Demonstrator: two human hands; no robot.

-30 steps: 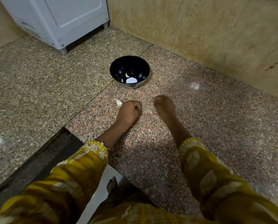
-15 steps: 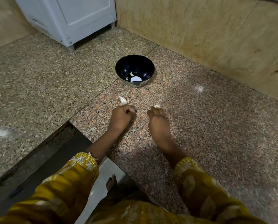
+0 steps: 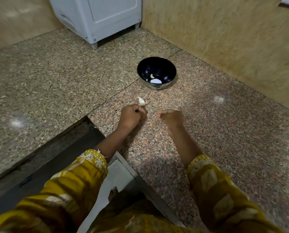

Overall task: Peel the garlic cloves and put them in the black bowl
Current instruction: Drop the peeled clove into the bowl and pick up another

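left hand (image 3: 132, 116) and right hand (image 3: 171, 117) mid-frame, both curled, can't tell if holding anything. garlic clove (image 3: 141, 101) on granite (image 3: 207, 132) just above left hand. black bowl (image 3: 165, 68) upper centre, peeled clove (image 3: 151, 76) inside

Polished speckled granite surface (image 3: 224, 132), glossy black bowl (image 3: 157, 66), papery skin on garlic clove (image 3: 141, 101), patterned yellow cloth sleeve (image 3: 83, 174), smooth matt white plastic cabinet (image 3: 106, 14)

White unit (image 3: 106, 17) on short feet, speckled granite surface (image 3: 56, 84), beige stone wall (image 3: 224, 39)
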